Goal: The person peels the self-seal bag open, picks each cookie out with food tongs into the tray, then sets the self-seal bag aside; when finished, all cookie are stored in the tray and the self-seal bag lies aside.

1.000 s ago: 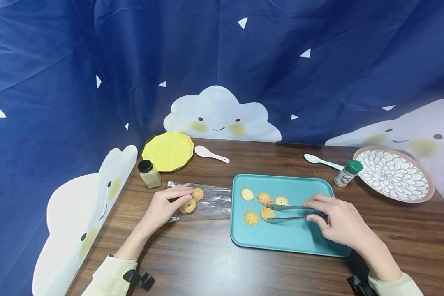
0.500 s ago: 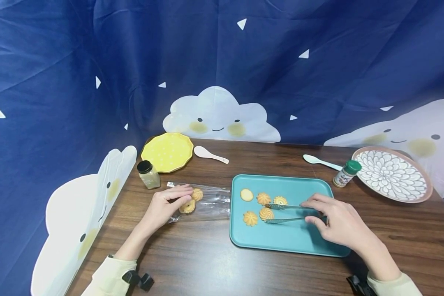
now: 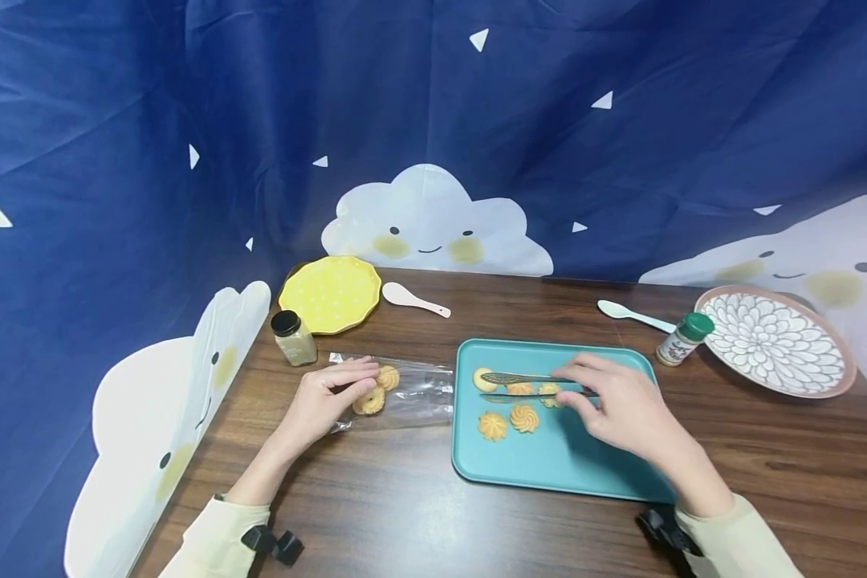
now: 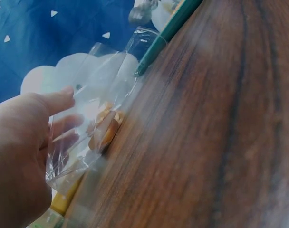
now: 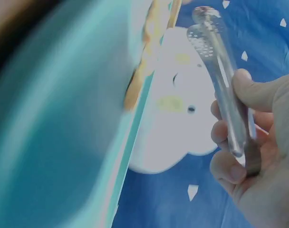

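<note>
My left hand point(image 3: 338, 397) holds the left end of a clear plastic bag point(image 3: 422, 397) that lies on the table; in the left wrist view the fingers point(image 4: 66, 124) show through the film. Inside the bag are butter cookies point(image 3: 369, 400), close to the fingertips. My right hand point(image 3: 617, 401) grips metal food tongs point(image 3: 523, 378), which are spread apart with nothing held between them. The tongs point left over the teal tray point(image 3: 578, 466), their upper tip overlapping a smooth round cookie point(image 3: 482, 381). Several piped cookies point(image 3: 524, 418) lie on the tray around and below the tongs.
Behind the bag stand a black-capped jar point(image 3: 294, 339), a yellow plate point(image 3: 330, 295) and a white spoon point(image 3: 413, 299). At the back right are a pale green spoon point(image 3: 634, 315), a green-capped shaker point(image 3: 684, 339) and a flower-patterned plate point(image 3: 773, 341). A blue cloth point(image 3: 376, 96) hangs behind the table.
My right hand has moved the tongs leftward and slightly back, from around the swirled cookie to the back row, up to the smooth round cookie. The left hand stays at the bag.
</note>
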`<state>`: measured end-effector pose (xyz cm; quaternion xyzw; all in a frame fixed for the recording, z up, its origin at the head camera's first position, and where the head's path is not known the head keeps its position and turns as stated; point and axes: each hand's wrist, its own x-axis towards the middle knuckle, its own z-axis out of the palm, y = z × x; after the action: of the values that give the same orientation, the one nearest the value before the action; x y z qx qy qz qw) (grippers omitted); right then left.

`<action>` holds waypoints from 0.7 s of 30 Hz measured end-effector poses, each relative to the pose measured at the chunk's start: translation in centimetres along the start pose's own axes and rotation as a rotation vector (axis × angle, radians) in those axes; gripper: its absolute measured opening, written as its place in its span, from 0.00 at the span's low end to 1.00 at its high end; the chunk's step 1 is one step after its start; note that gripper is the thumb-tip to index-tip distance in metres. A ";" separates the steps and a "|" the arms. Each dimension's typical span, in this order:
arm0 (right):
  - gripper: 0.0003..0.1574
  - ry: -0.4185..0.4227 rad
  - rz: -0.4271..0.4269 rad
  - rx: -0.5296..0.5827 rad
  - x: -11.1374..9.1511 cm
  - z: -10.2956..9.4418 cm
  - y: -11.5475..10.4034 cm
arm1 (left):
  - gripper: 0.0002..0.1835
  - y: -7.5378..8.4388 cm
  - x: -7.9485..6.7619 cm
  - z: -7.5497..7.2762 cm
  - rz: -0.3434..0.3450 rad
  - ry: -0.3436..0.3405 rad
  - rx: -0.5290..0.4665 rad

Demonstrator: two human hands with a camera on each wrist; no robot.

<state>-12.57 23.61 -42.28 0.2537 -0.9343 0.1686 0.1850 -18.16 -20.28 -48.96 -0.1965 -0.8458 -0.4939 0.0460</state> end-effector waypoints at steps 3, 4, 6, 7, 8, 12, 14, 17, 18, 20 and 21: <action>0.12 -0.058 0.004 -0.004 1.7 1.1 -1.5 | 0.16 -0.1 -0.1 0.1 0.006 0.004 -0.003; 0.11 -0.082 0.010 -0.003 2.3 1.5 -2.0 | 0.15 -0.1 -0.1 0.1 0.008 0.005 -0.003; 0.11 -0.132 0.025 0.000 3.4 2.1 -2.8 | 0.15 -0.2 -0.1 0.2 0.008 0.011 -0.002; 0.12 -0.152 0.030 0.001 3.9 2.5 -3.2 | 0.15 -0.2 -0.1 0.2 0.006 0.013 -0.010; 0.12 -0.173 0.037 0.001 4.5 2.8 -3.6 | 0.15 -0.2 -0.1 0.2 0.007 0.014 -0.013; 0.13 -0.243 0.066 0.002 6.3 4.1 -5.0 | 0.15 0.2 0.0 0.2 0.013 0.013 -0.012; 0.14 -0.270 0.071 0.000 7.0 4.7 -5.8 | 0.14 0.7 0.0 0.1 0.006 0.012 -0.009; 0.16 -0.291 0.089 0.006 7.8 5.5 -7.0 | 0.14 1.7 -0.1 0.0 -0.009 0.006 -0.019; 0.17 -0.302 0.101 0.011 8.0 5.7 -7.4 | 0.14 2.1 -0.2 0.0 -0.015 0.004 -0.030; 0.20 -0.328 0.121 0.014 8.3 6.1 -8.1 | 0.14 2.7 -0.2 -0.1 -0.023 -0.004 -0.049; 0.21 -0.342 0.134 0.016 8.4 6.3 -8.4 | 0.14 2.9 -0.3 -0.1 -0.027 -0.008 -0.058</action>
<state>-16.40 10.71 -42.36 0.2174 -0.9656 0.1425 0.0097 -16.85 -19.18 -46.64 -0.1883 -0.8338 -0.5181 0.0304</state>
